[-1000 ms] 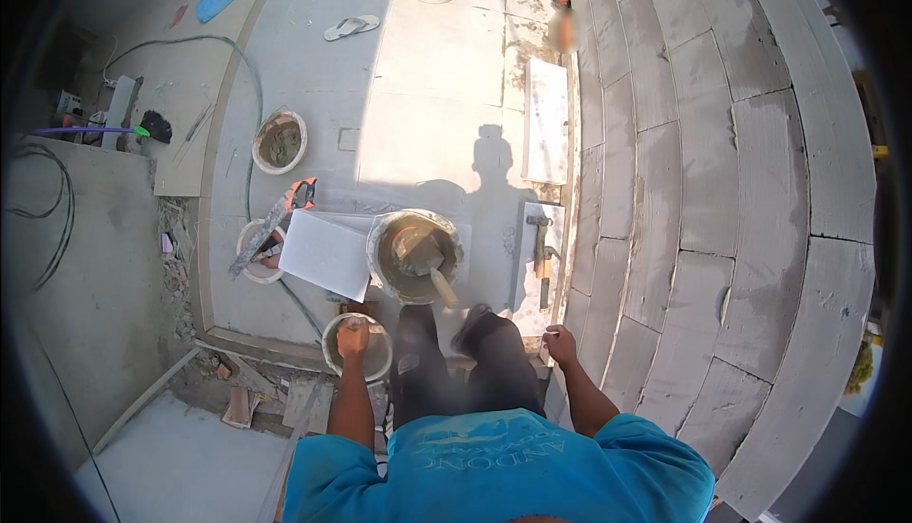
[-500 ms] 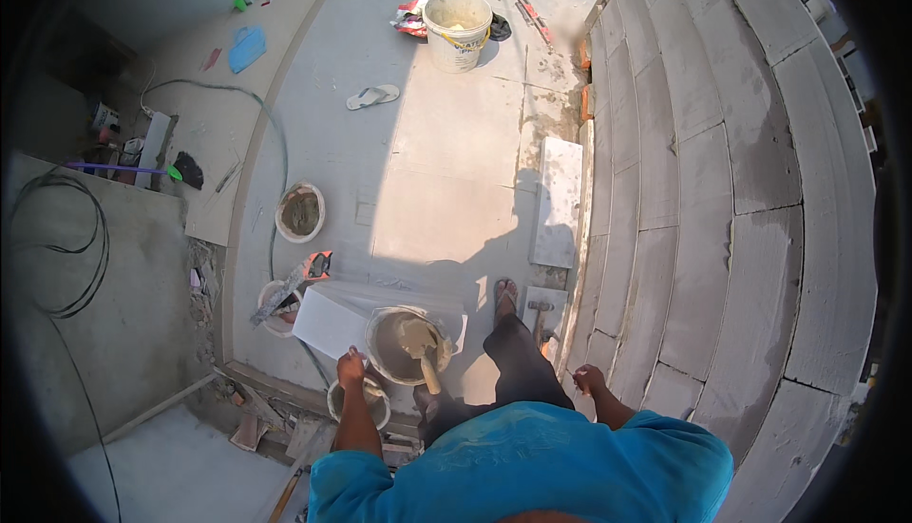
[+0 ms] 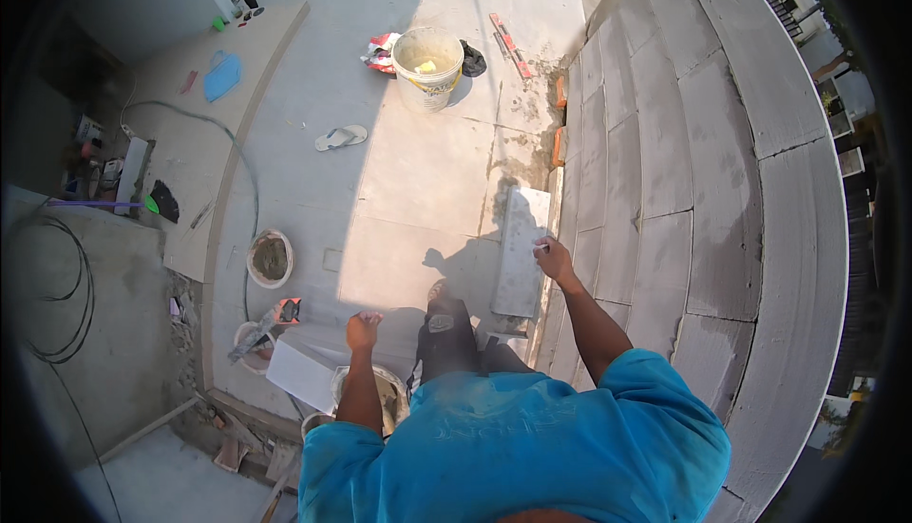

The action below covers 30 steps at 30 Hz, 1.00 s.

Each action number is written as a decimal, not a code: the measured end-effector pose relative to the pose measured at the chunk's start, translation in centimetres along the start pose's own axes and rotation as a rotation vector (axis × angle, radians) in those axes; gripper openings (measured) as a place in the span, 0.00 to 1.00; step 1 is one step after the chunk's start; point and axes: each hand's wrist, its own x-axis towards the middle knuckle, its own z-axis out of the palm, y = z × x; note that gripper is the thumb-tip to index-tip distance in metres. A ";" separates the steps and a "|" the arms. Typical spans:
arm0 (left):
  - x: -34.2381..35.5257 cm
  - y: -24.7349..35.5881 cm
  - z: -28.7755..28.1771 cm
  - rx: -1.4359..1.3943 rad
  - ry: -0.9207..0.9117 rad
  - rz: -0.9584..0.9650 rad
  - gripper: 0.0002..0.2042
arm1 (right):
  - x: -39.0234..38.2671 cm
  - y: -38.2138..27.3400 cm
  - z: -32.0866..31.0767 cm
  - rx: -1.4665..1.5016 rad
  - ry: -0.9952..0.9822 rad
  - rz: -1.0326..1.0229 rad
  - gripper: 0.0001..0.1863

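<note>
My left hand (image 3: pixel 363 331) is raised with its fingers curled, and nothing shows in it. Just below and beside it are a pale block (image 3: pixel 300 374) and a bucket of grey mortar (image 3: pixel 391 398), partly covered by my forearm. On the other side, my right hand (image 3: pixel 554 259) is held out with curled fingers. It overlaps the right edge of a flat light-grey block (image 3: pixel 521 262) lying along the wall foot; I cannot tell whether it touches. A bright spot shows at its fingertips, with no object I can make out.
A block wall (image 3: pixel 655 181) rises on my right. Ahead stand a large white bucket (image 3: pixel 427 86) and a red level (image 3: pixel 511 45) on the floor. To the left are a sandal (image 3: pixel 341 137), a mortar bowl (image 3: pixel 270 259), a handsaw (image 3: pixel 266 327) and a hose (image 3: pixel 253 190).
I have stepped forward, and the mortar bucket and pale block now sit closer to my body. Both hands have risen, the right one reaching farther forward. The hammer by the wall is now hidden.
</note>
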 end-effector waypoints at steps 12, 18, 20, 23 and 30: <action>26.5 4.1 -5.3 0.138 -0.272 -0.430 0.24 | 21.5 2.1 1.5 -0.446 -0.413 0.130 0.16; 44.1 30.1 -14.2 -0.534 0.102 -0.048 0.15 | 39.4 -7.6 -3.0 0.080 -0.114 0.448 0.07; 47.9 38.0 -15.1 -0.560 0.092 -0.003 0.12 | 48.4 -9.2 -3.5 -0.175 -0.091 0.265 0.13; 51.1 42.1 -12.9 -0.471 0.086 0.116 0.09 | 63.0 -13.5 -3.6 -0.283 -0.075 0.091 0.11; 43.2 37.5 -2.0 -0.212 0.024 -0.517 0.13 | 99.0 -16.9 10.8 -0.303 -0.161 -0.079 0.11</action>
